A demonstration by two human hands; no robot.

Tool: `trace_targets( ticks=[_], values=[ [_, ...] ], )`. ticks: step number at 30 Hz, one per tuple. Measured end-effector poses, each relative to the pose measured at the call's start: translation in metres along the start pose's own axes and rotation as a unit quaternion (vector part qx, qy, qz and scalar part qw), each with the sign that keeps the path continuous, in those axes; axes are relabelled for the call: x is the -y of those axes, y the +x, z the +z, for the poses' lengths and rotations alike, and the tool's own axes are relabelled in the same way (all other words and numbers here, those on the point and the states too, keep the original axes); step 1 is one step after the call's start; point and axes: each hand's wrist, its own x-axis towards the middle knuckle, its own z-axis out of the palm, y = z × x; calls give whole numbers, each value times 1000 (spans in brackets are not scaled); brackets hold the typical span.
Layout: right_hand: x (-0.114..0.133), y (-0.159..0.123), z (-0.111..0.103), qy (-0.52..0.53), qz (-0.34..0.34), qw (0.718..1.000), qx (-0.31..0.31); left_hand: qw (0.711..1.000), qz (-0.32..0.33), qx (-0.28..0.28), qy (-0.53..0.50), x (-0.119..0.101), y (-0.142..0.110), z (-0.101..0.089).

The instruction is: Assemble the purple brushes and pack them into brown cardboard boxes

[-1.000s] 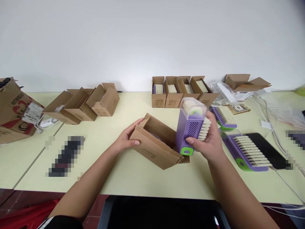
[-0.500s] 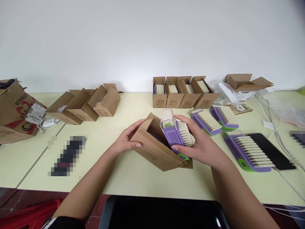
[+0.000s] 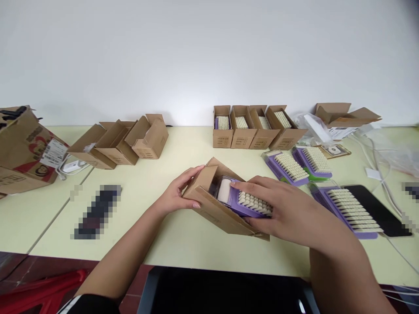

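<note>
My left hand (image 3: pixel 178 194) grips the left end of an open cardboard box (image 3: pixel 218 218), thumb on the near side and fingers behind. The box is tilted above the table. Lying in its opening is a purple brush (image 3: pixel 236 201) with cream bristles and a pale roll-shaped part at its left end. My right hand (image 3: pixel 278 205) holds the brush by its right part, fingers over the bristles and thumb on the near edge. The brush's right end is hidden by that hand. To the right, several similar purple brushes (image 3: pixel 290 168) lie bristles up on the table.
Several open boxes with brushes (image 3: pixel 223 139) line the wall. Three open boxes (image 3: pixel 147 150) stand at the left beside a larger printed carton (image 3: pixel 29 165). A black flat slab (image 3: pixel 379 211), white cables (image 3: pixel 388 192) and an open carton (image 3: pixel 347 117) are at the right.
The brush has gone from standing tilted over the box to lying down in its opening. My right hand has turned over and lies more on top of it.
</note>
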Motion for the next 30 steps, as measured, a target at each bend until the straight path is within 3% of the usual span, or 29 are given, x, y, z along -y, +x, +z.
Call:
trace_targets(
  ticks=[6,12,22,27,30],
  values=[
    [2,10,13,24,-18,999,-15,999,31,17,17,-8,3,3],
    [8,20,31,79,-35,994,-69,999,27,13,24,-10,0,6],
    [5,31,49,18,-71,992,-105,999,26,-30,-25,4,2,16],
    [-8,30,51,113,-137,964,-198,998,34,-29,-39,10,1,16],
    [-11,26,51,135,-158,956,-208,998,34,-33,-40,11,0,17]
  ],
)
